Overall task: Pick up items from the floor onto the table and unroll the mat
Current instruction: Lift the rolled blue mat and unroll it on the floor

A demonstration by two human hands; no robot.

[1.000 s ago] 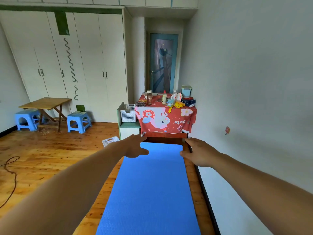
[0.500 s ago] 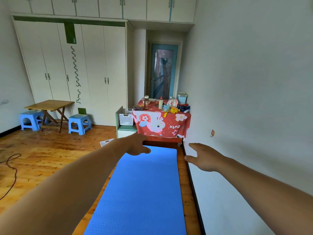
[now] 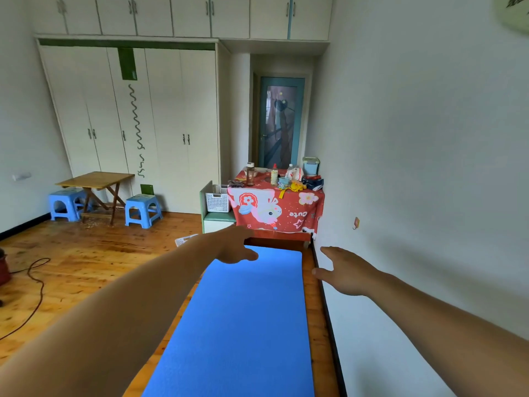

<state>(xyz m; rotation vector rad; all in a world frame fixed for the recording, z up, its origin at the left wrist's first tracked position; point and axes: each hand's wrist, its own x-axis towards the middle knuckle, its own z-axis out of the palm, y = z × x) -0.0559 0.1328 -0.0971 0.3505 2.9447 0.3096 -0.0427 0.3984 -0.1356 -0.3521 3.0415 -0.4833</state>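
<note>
1. The blue mat point(image 3: 243, 319) lies flat on the wooden floor point(image 3: 86, 267) along the right-hand wall, running from 6 o'clock at the bottom of the view up toward 12 o'clock. Its far edge stops just short of the table point(image 3: 276, 209) with the red cloth.
2. The left hand point(image 3: 236, 245) hangs over the mat's far left corner, at about 11 o'clock from the mat's middle, palm down. Its fingers point(image 3: 246, 232) are loosely spread and hold nothing.
3. The right hand point(image 3: 345, 272) hangs just beyond the mat's far right edge, at about 2 o'clock, over the strip of floor by the skirting board. Its fingers point(image 3: 329, 250) are also spread and empty.
4. Whether either hand touches the mat cannot be told from this angle; they seem to be above it.
5. The mat looks like thin foam: probably light, soft, bendy and somewhat grippy, not fragile. It is likely to curl back at the ends.
6. The best hold would be at the two far corners, pinching the edge or pressing it flat with the palms.
7. The table already carries bottles and small things, and the mat appears fully unrolled.
</note>
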